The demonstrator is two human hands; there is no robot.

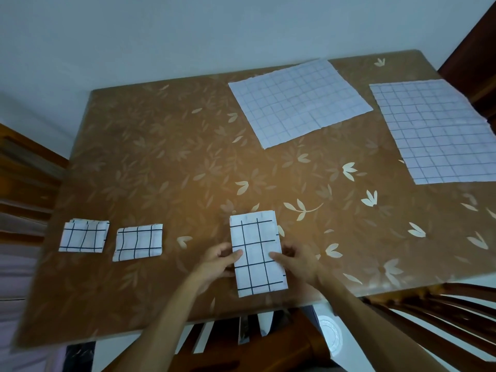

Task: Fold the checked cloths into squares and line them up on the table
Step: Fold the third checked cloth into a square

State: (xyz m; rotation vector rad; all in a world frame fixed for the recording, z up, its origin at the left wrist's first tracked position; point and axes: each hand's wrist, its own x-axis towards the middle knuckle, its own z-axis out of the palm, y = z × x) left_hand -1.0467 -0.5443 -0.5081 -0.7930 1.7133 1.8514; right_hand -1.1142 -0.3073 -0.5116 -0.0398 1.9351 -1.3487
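Note:
A white cloth with dark checks, folded into a tall narrow strip (pixel 256 253), lies near the table's front edge. My left hand (pixel 218 261) pinches its left edge, thumb on top. My right hand (pixel 295 260) pinches its right edge the same way. Two cloths folded into squares lie in a row at the left: one far left (pixel 83 235) and one beside it (pixel 138 242). Two unfolded checked cloths lie flat farther back, one at the centre back (pixel 299 102) and one at the right (pixel 437 130) reaching the table's right edge.
The table (pixel 161 157) has a brown leaf-patterned cover. Wooden chairs stand at the left (pixel 24 183), front right (pixel 429 318) and back right (pixel 472 57). A white wall lies behind the table.

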